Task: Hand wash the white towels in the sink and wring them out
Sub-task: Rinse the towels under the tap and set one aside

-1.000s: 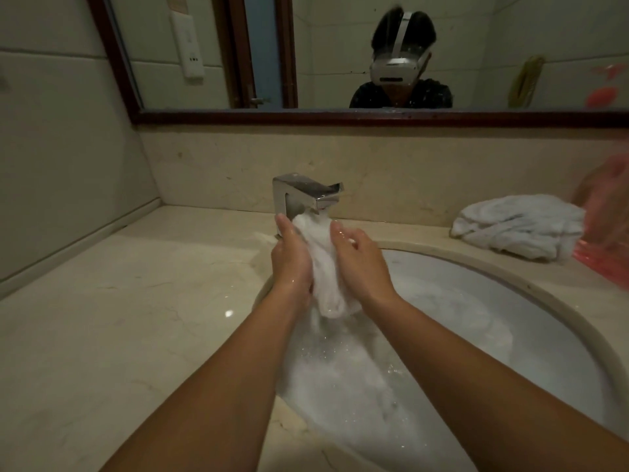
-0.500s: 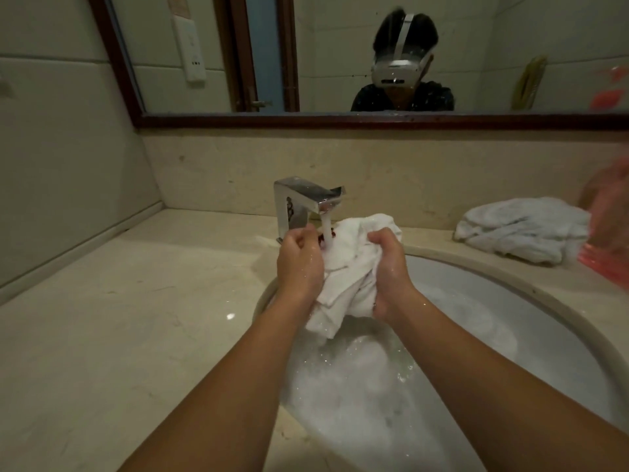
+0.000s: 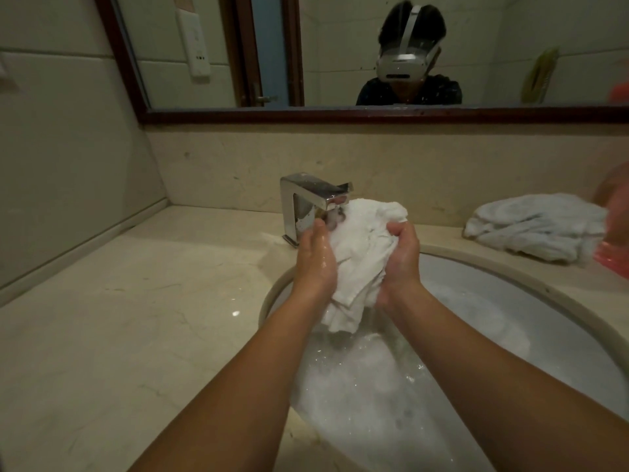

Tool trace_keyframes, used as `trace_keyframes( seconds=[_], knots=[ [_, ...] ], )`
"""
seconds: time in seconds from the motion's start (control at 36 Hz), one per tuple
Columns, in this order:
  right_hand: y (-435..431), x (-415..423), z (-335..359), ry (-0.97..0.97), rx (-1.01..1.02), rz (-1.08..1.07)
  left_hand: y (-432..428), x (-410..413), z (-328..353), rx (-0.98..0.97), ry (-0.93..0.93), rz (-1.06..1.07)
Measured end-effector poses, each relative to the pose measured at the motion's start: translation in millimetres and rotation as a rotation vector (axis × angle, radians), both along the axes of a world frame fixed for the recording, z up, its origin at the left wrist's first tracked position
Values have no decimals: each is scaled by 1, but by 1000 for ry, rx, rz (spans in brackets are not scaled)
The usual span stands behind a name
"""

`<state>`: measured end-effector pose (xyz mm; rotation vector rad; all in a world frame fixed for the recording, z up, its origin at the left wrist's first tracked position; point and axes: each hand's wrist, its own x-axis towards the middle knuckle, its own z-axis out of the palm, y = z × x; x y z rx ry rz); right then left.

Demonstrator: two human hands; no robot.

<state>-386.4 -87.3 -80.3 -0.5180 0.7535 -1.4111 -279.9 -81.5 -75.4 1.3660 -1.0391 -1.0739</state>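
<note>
2 towels: towel 1 (image 3: 357, 253) clenched by left grip (image 3: 315, 264) + right grip (image 3: 403, 257) under tap (image 3: 313, 192); towel 2 (image 3: 534, 226) on counter (image 3: 136, 318), 3 o'clock.

White towel (image 3: 357, 253), chrome faucet (image 3: 306, 199)

We hold a bunched wet towel (image 3: 357, 257) between our left hand (image 3: 315, 264) and right hand (image 3: 401, 260), just under the faucet (image 3: 306, 195) at twelve o'clock and above the sudsy sink (image 3: 517, 281). A second towel (image 3: 534, 229) lies on the counter (image 3: 136, 318) at two o'clock.
</note>
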Motion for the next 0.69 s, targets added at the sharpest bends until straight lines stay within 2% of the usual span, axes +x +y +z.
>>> trace_keyframes(
  seconds=[0.08, 0.22, 0.28, 0.33, 0.39, 0.44, 0.53, 0.69],
  knots=[
    [2, 3, 5, -37, 24, -103, -4, 6, -4, 150, -25, -33],
    [0, -3, 9, -141, 1, -216, -12, 11, -10, 259, -77, -77],
    [-2, -7, 11, -170, -12, -230, -8, 7, -5, 342, 2, -133],
    [-3, -7, 11, -187, -21, -238, -5, 2, 3, 400, 220, -231],
    [-3, -6, 11, -187, -15, -233, -10, -2, 3, 367, 445, -260],
    [-4, -4, 10, -184, -14, -226, -17, -4, -1, 321, 567, -177],
    [-8, -5, 8, -208, -80, -248, -30, -2, -8, 247, 625, -69],
    [-10, -5, 3, -198, -202, -210, -34, 2, -8, 129, 754, -24]
  ],
)
